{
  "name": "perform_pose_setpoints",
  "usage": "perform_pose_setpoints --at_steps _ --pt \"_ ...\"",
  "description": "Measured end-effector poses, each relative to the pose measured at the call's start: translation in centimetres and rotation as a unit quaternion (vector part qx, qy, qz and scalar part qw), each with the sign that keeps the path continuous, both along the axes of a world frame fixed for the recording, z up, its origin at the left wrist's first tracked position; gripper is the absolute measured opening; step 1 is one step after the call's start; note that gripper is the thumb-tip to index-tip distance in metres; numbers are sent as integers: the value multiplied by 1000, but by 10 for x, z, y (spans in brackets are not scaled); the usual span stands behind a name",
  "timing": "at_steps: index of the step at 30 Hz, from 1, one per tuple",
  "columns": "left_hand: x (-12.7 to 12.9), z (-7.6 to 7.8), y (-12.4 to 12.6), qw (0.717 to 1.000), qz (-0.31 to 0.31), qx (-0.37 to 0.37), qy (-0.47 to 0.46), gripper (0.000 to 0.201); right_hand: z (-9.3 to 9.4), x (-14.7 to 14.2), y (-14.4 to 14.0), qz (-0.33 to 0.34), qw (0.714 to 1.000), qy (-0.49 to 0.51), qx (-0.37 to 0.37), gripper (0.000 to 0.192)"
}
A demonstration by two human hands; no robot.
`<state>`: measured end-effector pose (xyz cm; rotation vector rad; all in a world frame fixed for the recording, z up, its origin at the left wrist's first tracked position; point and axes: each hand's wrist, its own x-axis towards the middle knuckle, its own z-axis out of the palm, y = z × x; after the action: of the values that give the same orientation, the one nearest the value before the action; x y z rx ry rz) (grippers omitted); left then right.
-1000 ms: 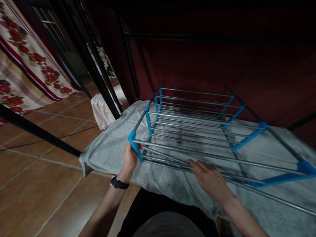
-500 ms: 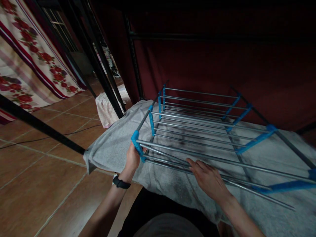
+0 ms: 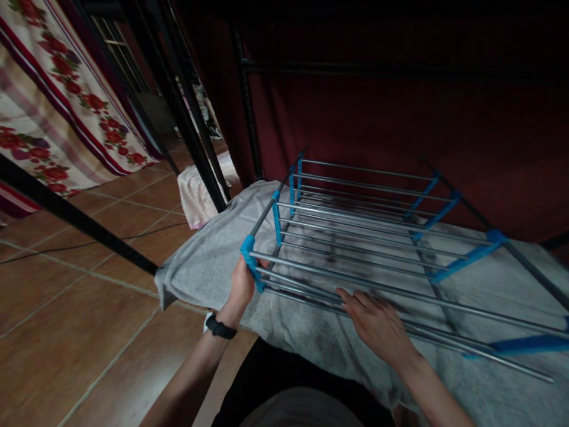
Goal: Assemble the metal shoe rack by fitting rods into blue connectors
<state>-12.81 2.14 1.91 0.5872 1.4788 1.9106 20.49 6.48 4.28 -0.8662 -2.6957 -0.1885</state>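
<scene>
A rack of grey metal tubes [image 3: 400, 291] with blue plastic brackets lies on a grey blanket in front of me. My left hand [image 3: 242, 283] grips the blue bracket [image 3: 249, 256] at the near left corner, its fingers curled behind it. Lower on the near side, my right hand [image 3: 377, 326] is closed over a loose metal tube [image 3: 524, 367] from above. That tube's right end sticks out past the near right blue bracket [image 3: 528, 345]. Its left end comes close to the held bracket; whether it touches is unclear.
The grey blanket [image 3: 200, 249] drapes over the surface edge at left. Black metal posts [image 3: 89, 222] slant across the left side. Behind the rack hangs a dark red cloth [image 3: 377, 118]. A flowered curtain [image 3: 66, 101] and a cable [image 3: 98, 242] are at left, over tiled floor.
The loose tube has slid a little to the right, and its left part has dropped closer to the lower rail. Both hands keep nearly the same places. The view has shifted slightly.
</scene>
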Motion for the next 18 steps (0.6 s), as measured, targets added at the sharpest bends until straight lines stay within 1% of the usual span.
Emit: perform_pose_setpoints --at_steps 4,10,13,16,17,18 --pt "-1 -3 0 1000 20 -5 -3 54 0 -1 4 3 1000 -1 -9 37" --pt "0 0 -3 999 22 -25 26 59 -1 -6 9 -1 999 9 -41 36" --pt "0 4 -2 997 8 -45 67 64 -5 -7 10 -3 999 14 -50 36" --pt "-2 8 -3 991 -27 -49 119 66 -9 -9 9 -8 998 28 -47 35" --pt "-3 9 -5 990 -28 -46 130 65 -10 -10 9 -10 998 32 -45 35" --pt "-3 9 -9 989 -9 -45 143 64 -10 -11 8 -12 998 35 -42 34"
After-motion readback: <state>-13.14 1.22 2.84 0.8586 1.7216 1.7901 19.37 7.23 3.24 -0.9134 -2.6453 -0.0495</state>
